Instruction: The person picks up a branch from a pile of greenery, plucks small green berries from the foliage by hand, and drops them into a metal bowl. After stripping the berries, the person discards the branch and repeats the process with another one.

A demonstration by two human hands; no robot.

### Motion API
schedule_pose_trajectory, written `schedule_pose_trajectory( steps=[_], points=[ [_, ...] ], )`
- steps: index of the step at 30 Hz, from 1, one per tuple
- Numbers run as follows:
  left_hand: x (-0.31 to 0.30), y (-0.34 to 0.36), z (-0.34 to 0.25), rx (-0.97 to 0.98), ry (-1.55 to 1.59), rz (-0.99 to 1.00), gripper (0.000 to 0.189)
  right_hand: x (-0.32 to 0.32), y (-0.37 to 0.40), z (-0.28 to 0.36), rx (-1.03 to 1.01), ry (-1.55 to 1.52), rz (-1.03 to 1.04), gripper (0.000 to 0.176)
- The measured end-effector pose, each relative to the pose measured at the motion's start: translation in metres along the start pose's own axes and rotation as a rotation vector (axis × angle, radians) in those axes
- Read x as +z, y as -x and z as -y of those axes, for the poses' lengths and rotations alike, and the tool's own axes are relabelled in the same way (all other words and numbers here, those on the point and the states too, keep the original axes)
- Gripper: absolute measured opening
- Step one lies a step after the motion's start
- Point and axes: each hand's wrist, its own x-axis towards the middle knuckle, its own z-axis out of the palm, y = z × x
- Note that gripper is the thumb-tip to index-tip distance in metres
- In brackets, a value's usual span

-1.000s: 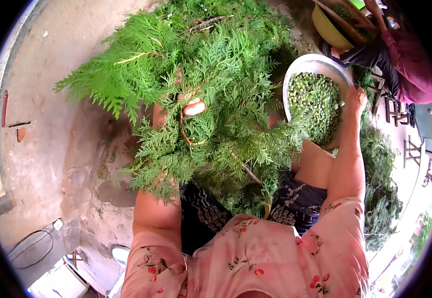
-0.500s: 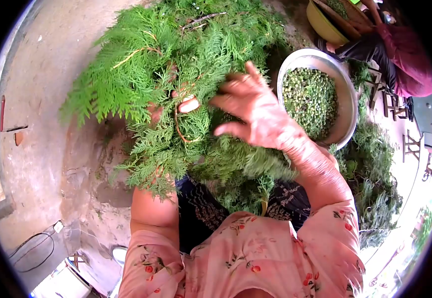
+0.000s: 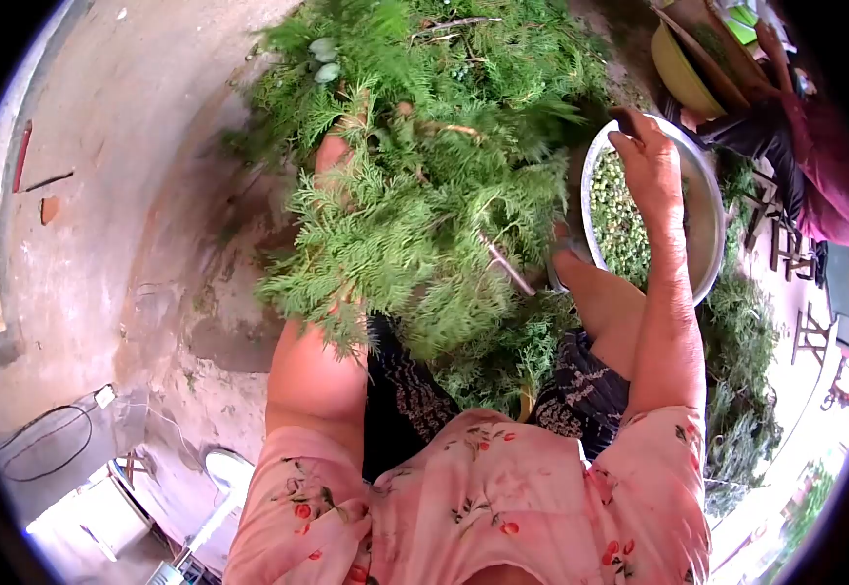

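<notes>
My left hand [image 3: 335, 151] is wrapped round a leafy evergreen branch [image 3: 395, 224]. The foliage hides most of that hand and its forearm. Several pale green cones [image 3: 326, 72] show among the leaves above it. Over the far side of a metal basin [image 3: 712, 185] is my right hand [image 3: 653, 161], with fingers bent and a gap between thumb and forefinger. Nothing shows in that gap, though the palm is turned out of sight. Small green and brownish cones [image 3: 619, 219] lie in the basin. A bare woody stem [image 3: 507, 263] pokes out from the held greenery.
A heap of cut evergreen branches [image 3: 532, 58] lies ahead, and more cuttings [image 3: 736, 370] lie at the right. Another person [image 3: 824, 166] sits at the upper right beside a yellow basin [image 3: 683, 73]. Small stools [image 3: 814, 336] stand along the right.
My right hand has moved right, from beside the branch to over the basin. The branch in my left hand has swung toward the right. The view has shifted slightly.
</notes>
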Motion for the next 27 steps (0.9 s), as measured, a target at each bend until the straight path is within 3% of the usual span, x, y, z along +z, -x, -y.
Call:
schedule_pose_trajectory(
  steps=[1, 2, 4, 7, 9, 10, 11, 13, 14, 16, 17, 19, 21, 24, 27],
  points=[
    [-0.008, -0.007, -0.007, -0.130, 0.219, 0.041, 0.044, 0.004, 0.001, 0.008, 0.092, -0.134, -0.023, 0.029],
    [-0.007, -0.007, -0.006, -0.128, 0.218, 0.044, 0.044, 0.009, 0.003, 0.014, 0.126, -0.268, -0.023, 0.027],
    [-0.001, -0.007, -0.001, 0.020, 0.072, -0.110, 0.045, 0.018, 0.006, 0.025, 0.213, -0.522, -0.002, 0.021],
    [0.011, -0.010, 0.009, 0.243, -0.151, -0.334, 0.048, 0.025, 0.013, 0.053, 0.298, -0.650, 0.058, 0.020],
    [0.019, -0.014, 0.023, 0.314, -0.252, -0.288, 0.047, 0.030, 0.017, 0.057, 0.190, -0.647, 0.104, 0.019],
    [0.023, -0.016, 0.028, 0.383, -0.350, -0.247, 0.047, 0.035, 0.020, 0.063, 0.243, -0.695, 0.095, 0.018],
    [0.025, -0.019, 0.025, 0.393, -0.361, -0.235, 0.047, 0.039, 0.020, 0.069, 0.287, -0.744, 0.085, 0.018],
    [0.029, -0.026, 0.026, 0.168, 0.024, -0.532, 0.047, 0.045, 0.018, 0.071, 0.250, -0.764, 0.034, 0.016],
    [0.038, -0.027, 0.031, 0.167, 0.024, -0.523, 0.047, 0.046, 0.019, 0.077, 0.232, -0.760, 0.017, 0.015],
    [0.054, -0.032, 0.041, 0.317, -0.531, -0.422, 0.051, 0.046, 0.019, 0.088, 0.159, -0.747, 0.012, 0.013],
    [0.053, -0.040, 0.044, 0.317, -0.530, -0.416, 0.051, 0.046, 0.020, 0.095, 0.157, -0.734, -0.020, 0.011],
    [0.050, -0.053, 0.047, 0.223, -0.574, -0.895, 0.060, 0.051, 0.019, 0.102, 0.075, -0.803, -0.128, 0.016],
    [0.046, -0.050, 0.051, 0.192, -0.617, -0.830, 0.063, 0.054, 0.013, 0.097, -0.113, -0.525, -0.219, 0.034],
    [0.035, -0.027, 0.059, 0.159, -0.656, -0.675, 0.068, 0.062, 0.004, 0.096, -0.154, -0.451, -0.212, 0.056],
    [0.021, -0.001, 0.072, 0.103, -0.628, -0.591, 0.073, 0.061, 0.003, 0.099, -0.158, -0.311, -0.166, 0.059]
  ],
)
